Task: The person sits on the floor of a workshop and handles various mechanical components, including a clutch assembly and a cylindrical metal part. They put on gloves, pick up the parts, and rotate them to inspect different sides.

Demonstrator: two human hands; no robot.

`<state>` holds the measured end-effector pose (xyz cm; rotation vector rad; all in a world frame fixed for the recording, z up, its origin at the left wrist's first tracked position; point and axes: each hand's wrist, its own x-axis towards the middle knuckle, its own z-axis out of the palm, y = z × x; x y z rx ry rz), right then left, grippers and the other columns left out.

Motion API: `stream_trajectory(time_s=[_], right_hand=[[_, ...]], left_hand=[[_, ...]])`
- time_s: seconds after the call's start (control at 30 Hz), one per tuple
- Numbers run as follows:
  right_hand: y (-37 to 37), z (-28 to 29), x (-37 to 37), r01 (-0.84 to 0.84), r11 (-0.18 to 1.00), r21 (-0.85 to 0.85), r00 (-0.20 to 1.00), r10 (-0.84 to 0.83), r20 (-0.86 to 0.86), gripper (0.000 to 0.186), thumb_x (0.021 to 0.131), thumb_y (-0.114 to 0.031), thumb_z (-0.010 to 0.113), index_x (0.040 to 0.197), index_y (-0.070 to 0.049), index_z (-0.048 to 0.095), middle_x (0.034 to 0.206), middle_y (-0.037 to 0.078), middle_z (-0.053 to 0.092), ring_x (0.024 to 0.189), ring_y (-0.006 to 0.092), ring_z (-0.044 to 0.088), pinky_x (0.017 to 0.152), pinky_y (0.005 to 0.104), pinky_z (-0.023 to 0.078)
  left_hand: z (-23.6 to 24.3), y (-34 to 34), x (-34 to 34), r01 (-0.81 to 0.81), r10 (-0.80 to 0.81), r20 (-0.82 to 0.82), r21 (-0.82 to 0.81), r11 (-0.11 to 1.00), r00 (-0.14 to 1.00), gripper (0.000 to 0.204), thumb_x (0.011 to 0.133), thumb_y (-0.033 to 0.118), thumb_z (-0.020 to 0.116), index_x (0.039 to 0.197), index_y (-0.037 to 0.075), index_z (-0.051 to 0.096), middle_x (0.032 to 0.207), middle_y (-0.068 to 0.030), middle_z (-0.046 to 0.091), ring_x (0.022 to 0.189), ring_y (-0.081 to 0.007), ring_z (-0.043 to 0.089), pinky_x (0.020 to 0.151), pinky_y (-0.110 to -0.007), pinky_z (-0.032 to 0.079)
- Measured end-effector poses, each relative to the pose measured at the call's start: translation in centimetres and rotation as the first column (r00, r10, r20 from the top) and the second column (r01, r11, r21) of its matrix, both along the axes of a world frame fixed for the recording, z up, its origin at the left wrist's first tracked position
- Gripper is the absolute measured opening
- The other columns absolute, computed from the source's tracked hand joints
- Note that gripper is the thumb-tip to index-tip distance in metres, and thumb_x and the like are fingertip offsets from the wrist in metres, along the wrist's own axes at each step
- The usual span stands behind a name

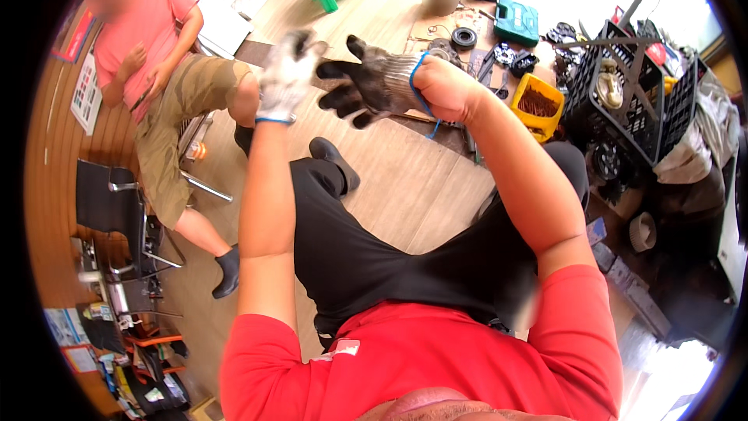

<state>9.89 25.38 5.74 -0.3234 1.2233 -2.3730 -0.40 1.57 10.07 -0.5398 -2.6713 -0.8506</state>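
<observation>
Red shirt point(436, 362) nearest; gloved right hand point(366, 84) spread wide, left hand point(288, 74) blurred.
Left grip cannot be determined; a careless rightward swing could tip the yellow container point(537, 123).

"What sort of place is this?"

"A workshop, by the look of it. A teal carrying case point(516, 22) and a black ring-shaped part point(464, 37) lie toward the far right corner of the floor point(409, 179), among loose parts point(505, 54)."

"And nearer the right edge?"

"Black plastic crates point(583, 100), plus a yellow container point(536, 125) of small brown bits point(539, 100)."

"Couldn't it be a home?"

"The wood-panelled wall point(48, 156) and black chair point(107, 195) by the floor's left edge might suit one, but that clutter says workshop."
</observation>
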Motion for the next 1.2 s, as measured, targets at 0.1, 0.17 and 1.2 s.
stream_trajectory(time_s=[0.1, 0.17, 1.2], right_hand=[[0.4, -0.5, -0.4, 0.066, 0.954, 0.294, 0.973, 0.004, -0.231, 0.024, 0.092, -0.007, 0.060, 0.113, 0.003, 0.068, 0.108, 0.012, 0.072, 0.094, 0.0180, 0.068, 0.075, 0.0333, 0.057], [0.3, -1.0, -0.8, 0.234, 0.813, 0.534, 0.841, 0.107, -0.531, 0.022, 0.090, -0.006, 0.062, 0.110, 0.001, 0.069, 0.106, 0.011, 0.073, 0.094, 0.0183, 0.069, 0.074, 0.0331, 0.056], [-0.3, -7.3, -0.5, -0.338, 0.569, 0.750, 0.593, -0.490, 0.639, 0.031, 0.100, -0.018, 0.055, 0.124, 0.001, 0.060, 0.105, 0.009, 0.068, 0.088, 0.0161, 0.067, 0.075, 0.0294, 0.054]], left_hand=[[3.5, 0.5, 2.3, 0.337, -0.369, -0.362, -0.151, 0.929, 0.856, 0.082, 0.084, 0.041, 0.074, 0.150, 0.007, 0.039, 0.144, -0.0192, 0.051, 0.121, -0.0333, 0.058, 0.105, -0.043, 0.046], [2.3, 2.4, 4.1, 0.412, -0.530, -0.204, -0.426, 0.805, 0.823, 0.099, 0.073, 0.036, 0.081, 0.154, 0.011, 0.030, 0.150, -0.0196, 0.043, 0.130, -0.0379, 0.049, 0.109, -0.045, 0.042], [2.2, -10.2, -3.6, -0.826, -0.092, 0.874, 0.482, 0.293, 0.477, 0.032, 0.092, -0.001, 0.065, 0.123, -0.005, 0.060, 0.113, -0.0051, 0.067, 0.099, -0.0120, 0.063, 0.088, -0.027, 0.052]])
